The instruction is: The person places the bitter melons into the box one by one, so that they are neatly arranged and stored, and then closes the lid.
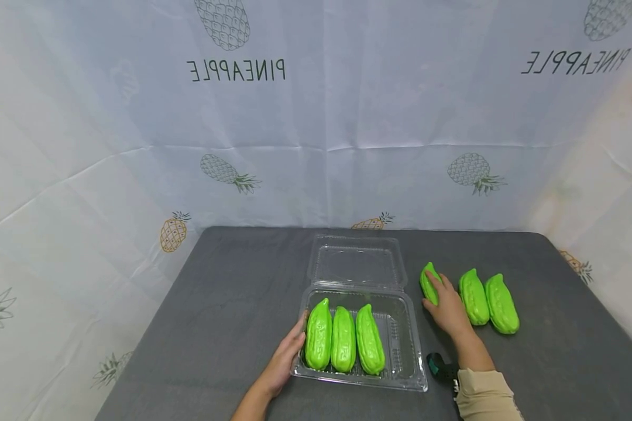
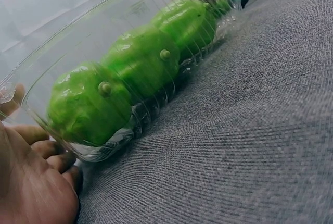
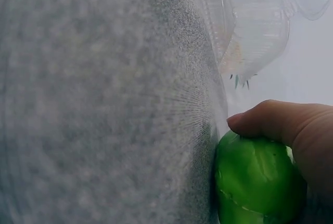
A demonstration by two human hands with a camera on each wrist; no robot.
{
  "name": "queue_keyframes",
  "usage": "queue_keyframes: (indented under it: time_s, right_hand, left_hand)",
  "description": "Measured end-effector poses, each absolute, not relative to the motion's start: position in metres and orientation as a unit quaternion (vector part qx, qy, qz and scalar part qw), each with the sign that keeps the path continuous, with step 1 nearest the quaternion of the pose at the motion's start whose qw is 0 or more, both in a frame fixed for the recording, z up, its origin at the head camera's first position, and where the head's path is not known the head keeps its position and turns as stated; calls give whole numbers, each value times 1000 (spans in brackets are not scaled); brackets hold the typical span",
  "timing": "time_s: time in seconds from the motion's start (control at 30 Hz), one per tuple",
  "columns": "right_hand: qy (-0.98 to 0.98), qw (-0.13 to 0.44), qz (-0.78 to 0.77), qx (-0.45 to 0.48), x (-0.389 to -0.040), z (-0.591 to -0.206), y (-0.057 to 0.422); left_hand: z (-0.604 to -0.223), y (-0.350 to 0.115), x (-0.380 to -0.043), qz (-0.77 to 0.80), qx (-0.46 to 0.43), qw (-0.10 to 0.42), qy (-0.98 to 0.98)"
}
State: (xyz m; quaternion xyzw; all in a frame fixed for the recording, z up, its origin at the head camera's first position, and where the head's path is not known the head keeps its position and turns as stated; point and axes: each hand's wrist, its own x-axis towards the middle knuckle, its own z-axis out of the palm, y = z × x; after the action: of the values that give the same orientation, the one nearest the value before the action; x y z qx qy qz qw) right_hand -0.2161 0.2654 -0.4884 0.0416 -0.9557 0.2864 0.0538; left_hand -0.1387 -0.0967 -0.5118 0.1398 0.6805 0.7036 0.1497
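A clear plastic clamshell container (image 1: 400, 345) lies with its lid (image 1: 357, 263) folded back, away from me. Three bright green bitter melons (image 1: 343, 339) lie side by side in its base, toward the left. My left hand (image 1: 284, 359) holds the container's left side, fingers at the rim and outer wall; the left wrist view shows those fingers (image 2: 61, 160) bent at the corner. To the container's right, my right hand (image 1: 447, 304) grips another bitter melon (image 1: 429, 283) on the table. In the right wrist view, the thumb presses on this melon (image 3: 260, 177).
Two more bitter melons (image 1: 474, 297) lie together right of my right hand. A dark band with a green part (image 1: 439, 367) is at the right wrist, near the container. The grey table (image 1: 216, 316) meets a pineapple-print curtain (image 1: 295, 187) behind.
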Motion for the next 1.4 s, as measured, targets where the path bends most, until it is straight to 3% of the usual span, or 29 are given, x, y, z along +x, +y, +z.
queue_keyframes:
  time_s: [0.53, 1.0, 1.4]
  right_hand:
    - [-919, 65, 385, -58, -209, -473, 268]
    - [-903, 104, 417, 14, -181, -446, 257]
    - [-859, 96, 502, -11, -147, -438, 235]
  left_hand:
    - [-513, -97, -138, 706, 136, 154, 678]
    - [-515, -97, -138, 708, 147, 150, 674]
    - [-514, -97, -138, 710, 148, 154, 671]
